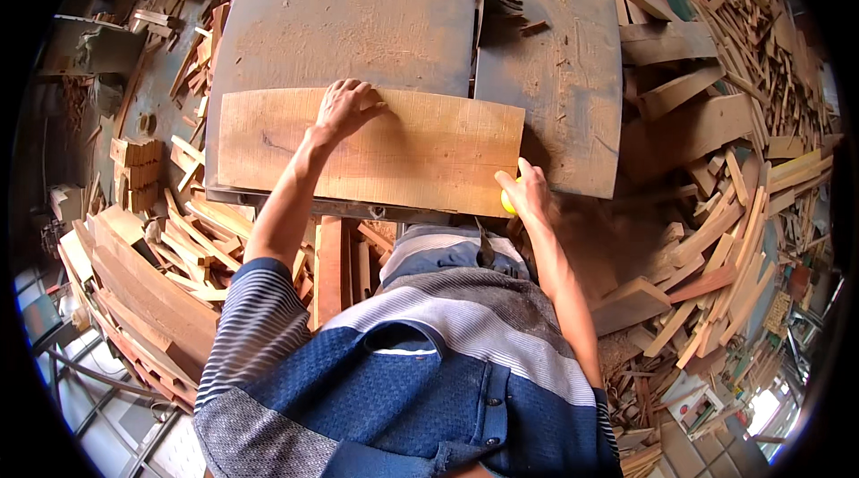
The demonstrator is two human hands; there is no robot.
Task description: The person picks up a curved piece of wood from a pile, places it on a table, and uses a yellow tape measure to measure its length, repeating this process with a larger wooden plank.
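A wide wooden board [420,152] lies flat across the near part of a grey metal machine table [349,26], its long side running left to right. At the board's far edge, left of its middle, my left hand [344,111] is closed, fingers bent over that edge and palm above the wood. My right hand [532,192] is by the board's near right corner. It is closed around a small rounded yellow object [508,202] that looks like a tape measure; the fingers hide most of it.
Beyond a narrow gap on the right stands a second dusty metal surface [559,58] with wood scraps on it. Offcuts [707,236] are heaped on the right. Stacked planks [148,290] lie at the lower left, and sawn blocks [136,165] stand above them. Sawdust covers the table.
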